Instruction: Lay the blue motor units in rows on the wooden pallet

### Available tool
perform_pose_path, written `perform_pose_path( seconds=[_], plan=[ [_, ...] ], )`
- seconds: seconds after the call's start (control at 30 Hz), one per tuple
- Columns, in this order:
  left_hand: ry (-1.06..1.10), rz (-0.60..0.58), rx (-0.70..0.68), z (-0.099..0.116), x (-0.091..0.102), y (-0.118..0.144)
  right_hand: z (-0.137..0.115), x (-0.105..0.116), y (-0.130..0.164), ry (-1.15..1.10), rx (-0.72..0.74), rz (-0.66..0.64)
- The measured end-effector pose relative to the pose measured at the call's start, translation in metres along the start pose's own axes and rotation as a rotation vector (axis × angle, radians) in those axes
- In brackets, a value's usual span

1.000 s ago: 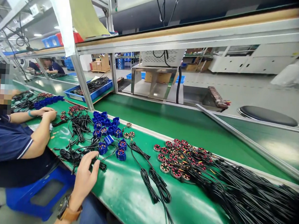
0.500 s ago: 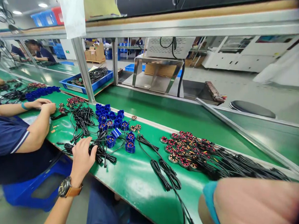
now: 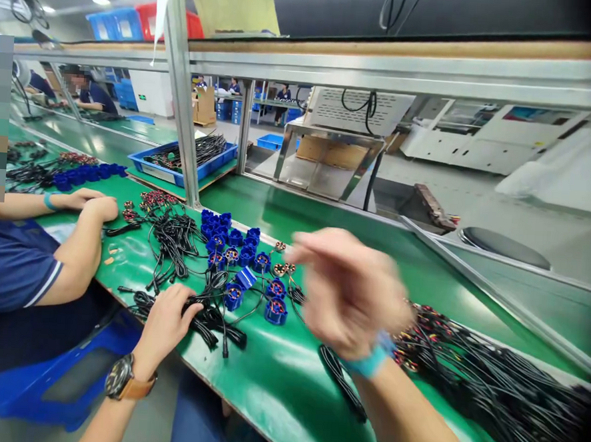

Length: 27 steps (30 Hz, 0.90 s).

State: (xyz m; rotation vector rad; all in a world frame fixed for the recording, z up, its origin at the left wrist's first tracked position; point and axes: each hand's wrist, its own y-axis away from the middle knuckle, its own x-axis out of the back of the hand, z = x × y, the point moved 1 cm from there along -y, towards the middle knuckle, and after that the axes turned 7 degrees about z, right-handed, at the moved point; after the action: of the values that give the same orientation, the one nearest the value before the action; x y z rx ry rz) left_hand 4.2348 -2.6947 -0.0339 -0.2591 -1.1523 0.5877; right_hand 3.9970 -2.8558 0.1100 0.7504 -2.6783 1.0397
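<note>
Head view: left hand (image 3: 167, 323) over black cables (image 3: 235, 337), right hand (image 3: 348, 294) blurred in the air

We see the left hand lying over the black cables near the edge of the green worktop (image 3: 260, 379), its thumb set apart from the fingers; whether they grip a cable we cannot tell. Loops stick out on both sides of those fingers. The right hand is above the worktop with its fingers loosely curled, too blurred for us to tell whether they meet or hold anything. Between the two hands' fingers we find blue cups (image 3: 248, 255), several with round coils (image 3: 276, 308) inside. Three loose coils (image 3: 280, 269) lie near the right fingertips. Below the right fingers we see a folded cable (image 3: 341, 382), and to their right a heap of wires (image 3: 506, 380). Beyond the left fingers, near a co-worker's hands (image 3: 101, 207), lies another wire pile (image 3: 172, 232).
</note>
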Motion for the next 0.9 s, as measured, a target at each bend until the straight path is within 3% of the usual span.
perform_pose_path(
  seconds=[0.03,0.13,0.23,0.33,0.53,0.73,0.9],
  plan=[
    [0.009,0.004,-0.002,0.002,0.001,-0.001,0.010,-0.015,-0.005,0.083,0.058,-0.083],
    [0.027,0.039,-0.022,0.011,0.001,-0.001,0.054,-0.055,-0.011,0.411,0.202,-0.490],
    [0.048,0.047,-0.084,0.019,0.001,0.001,0.092,-0.071,-0.007,0.537,0.178,-0.687],
    [0.087,0.008,-0.141,0.021,0.002,0.007,0.105,-0.069,0.000,0.558,0.151,-0.676],
    [-0.071,-0.021,-0.225,0.006,0.011,0.023,0.096,-0.055,0.018,0.552,0.136,-0.566],
    [-0.297,-0.168,-0.280,0.001,0.013,0.024,0.081,-0.046,0.057,0.551,0.343,-0.251],
    [-0.370,-0.215,-0.338,-0.004,0.019,0.023,0.083,-0.055,0.074,0.471,0.252,-0.359]
  ],
)
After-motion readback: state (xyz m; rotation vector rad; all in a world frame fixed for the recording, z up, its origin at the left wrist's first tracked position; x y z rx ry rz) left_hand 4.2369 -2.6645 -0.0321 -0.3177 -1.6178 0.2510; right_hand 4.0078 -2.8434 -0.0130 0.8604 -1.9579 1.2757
